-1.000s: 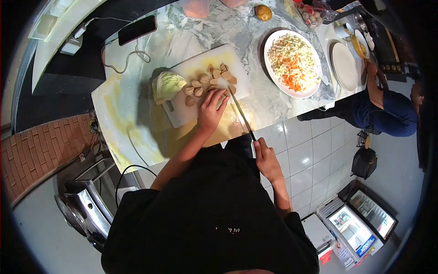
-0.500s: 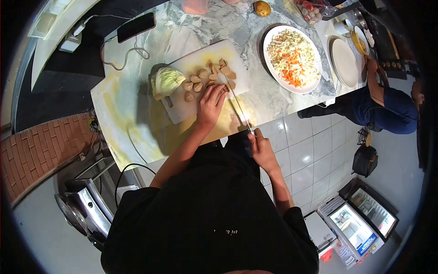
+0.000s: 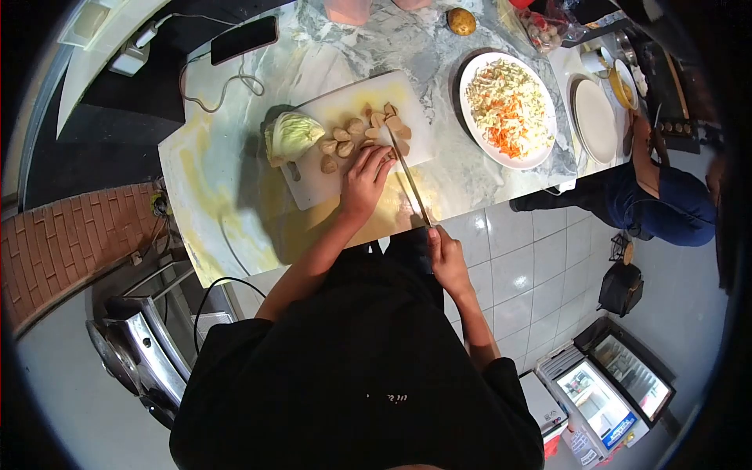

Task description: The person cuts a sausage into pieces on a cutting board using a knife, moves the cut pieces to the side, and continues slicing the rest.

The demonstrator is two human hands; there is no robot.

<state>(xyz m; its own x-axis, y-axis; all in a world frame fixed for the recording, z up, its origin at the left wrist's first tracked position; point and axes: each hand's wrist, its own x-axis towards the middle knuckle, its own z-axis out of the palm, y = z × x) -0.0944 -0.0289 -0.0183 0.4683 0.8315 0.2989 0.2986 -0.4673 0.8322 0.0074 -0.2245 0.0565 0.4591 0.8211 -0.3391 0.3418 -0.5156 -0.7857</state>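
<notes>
My right hand (image 3: 446, 254) is closed round the handle of a long knife (image 3: 410, 181) at the counter's front edge. Its blade reaches over a white cutting board (image 3: 311, 186) to the fingertips of my left hand (image 3: 365, 178). Those curled fingers press a light-brown meatball, mostly hidden under them, against the board. Meatball slices (image 3: 397, 128) lie just beyond the blade. Several meatball pieces (image 3: 343, 141) sit left of the slices. A cut piece of cabbage (image 3: 293, 138) rests on the board's left end, by its handle hole.
A large white plate (image 3: 475, 129) holds shredded cabbage and carrot. Behind are a potato (image 3: 461, 21), a plastic bag of round items (image 3: 543, 33) and a phone (image 3: 244, 40) with a cable. Stacked plates (image 3: 595, 121) stand right, near another person (image 3: 670, 200) in dark blue.
The whole view has shifted slightly, so the counter items appear a little farther right and lower. The knife blade shows at a slightly different tilt. Both hands keep their grips.
</notes>
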